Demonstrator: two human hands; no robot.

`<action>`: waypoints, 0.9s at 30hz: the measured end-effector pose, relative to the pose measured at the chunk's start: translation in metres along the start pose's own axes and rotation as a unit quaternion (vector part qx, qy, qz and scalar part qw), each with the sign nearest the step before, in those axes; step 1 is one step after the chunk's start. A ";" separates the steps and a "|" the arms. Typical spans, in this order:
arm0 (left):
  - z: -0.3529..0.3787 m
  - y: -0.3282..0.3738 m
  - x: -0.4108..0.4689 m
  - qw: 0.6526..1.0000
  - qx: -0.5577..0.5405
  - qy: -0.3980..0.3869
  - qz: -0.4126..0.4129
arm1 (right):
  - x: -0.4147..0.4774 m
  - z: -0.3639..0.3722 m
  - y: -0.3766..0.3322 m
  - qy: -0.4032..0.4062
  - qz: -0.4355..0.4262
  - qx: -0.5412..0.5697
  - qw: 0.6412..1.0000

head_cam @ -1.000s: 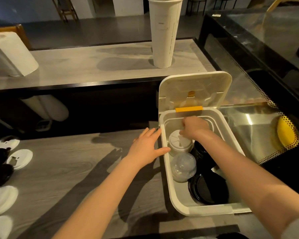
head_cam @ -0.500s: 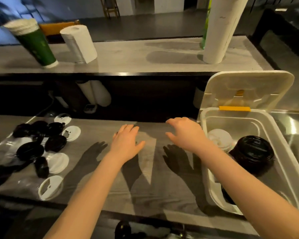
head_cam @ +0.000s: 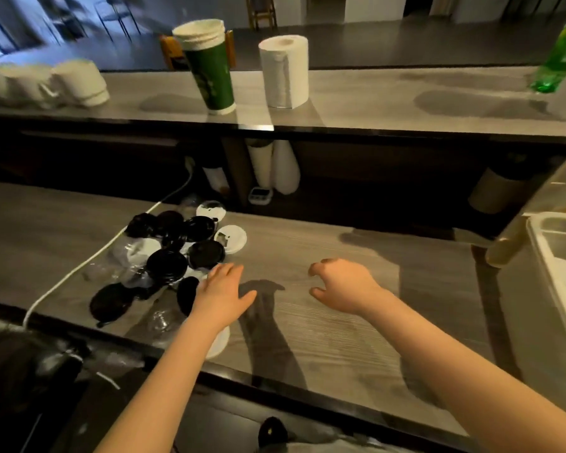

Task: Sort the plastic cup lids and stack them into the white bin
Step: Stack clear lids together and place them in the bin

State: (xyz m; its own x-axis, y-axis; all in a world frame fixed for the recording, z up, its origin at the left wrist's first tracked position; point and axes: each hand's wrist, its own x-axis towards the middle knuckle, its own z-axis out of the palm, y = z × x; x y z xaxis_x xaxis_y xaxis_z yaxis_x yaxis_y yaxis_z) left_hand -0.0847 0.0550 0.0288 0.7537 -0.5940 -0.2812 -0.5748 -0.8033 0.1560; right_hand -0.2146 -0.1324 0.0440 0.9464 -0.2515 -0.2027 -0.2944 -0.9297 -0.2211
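Both hands are swinging away from the white bin point(head_cam: 536, 230), where the right one was reaching inside a second ago, and travelling leftward along the wooden counter point(head_cam: 307, 322) toward the lid heap point(head_cam: 166, 266).

A white cable point(head_cam: 79, 269) is running along the left side of the heap. The heap itself is lying loose on the counter, with black, white and clear lids overlapping in no order, and none of them is being held. Beyond the heap, on the raised ledge, a green cup stack point(head_cam: 213, 70) is standing upright with a paper towel roll point(head_cam: 285, 71) just to its right.

At the heap's right edge, the left hand point(head_cam: 223, 292) is hovering palm down with fingers straight and together, gripping nothing. Its fingertips are reaching over the nearest lids, though contact cannot be told through the blur. A single white lid point(head_cam: 218, 346) is lying under that forearm, on the near side of the heap.

Right of the heap and well apart from it, the right hand point(head_cam: 343, 287) is hanging above bare wood, fingers loosely curled and empty.

Far to the heap's right, at the frame edge, the bin is sitting with its hinged cover point(head_cam: 536, 197) raised. Its contents are too blurred to make out.
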 end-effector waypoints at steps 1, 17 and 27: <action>0.000 -0.016 0.001 1.000 -0.001 0.006 -0.004 | 0.008 0.003 -0.012 -0.012 -0.003 0.000 1.000; 0.029 -0.194 0.008 0.987 -0.005 -0.129 -0.092 | 0.128 0.077 -0.180 -0.110 0.057 0.162 0.979; 0.050 -0.203 0.022 0.991 -0.040 -0.108 -0.073 | 0.146 0.097 -0.184 -0.090 0.152 0.172 0.969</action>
State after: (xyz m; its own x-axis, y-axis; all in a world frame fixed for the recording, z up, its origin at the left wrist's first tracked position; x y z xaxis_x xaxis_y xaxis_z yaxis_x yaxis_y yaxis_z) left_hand 0.0325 0.2074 -0.0564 0.7363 -0.4558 -0.5001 -0.4318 -0.8855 0.1714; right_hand -0.0351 0.0277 -0.0377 0.7794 -0.4200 -0.4649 -0.6124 -0.6672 -0.4239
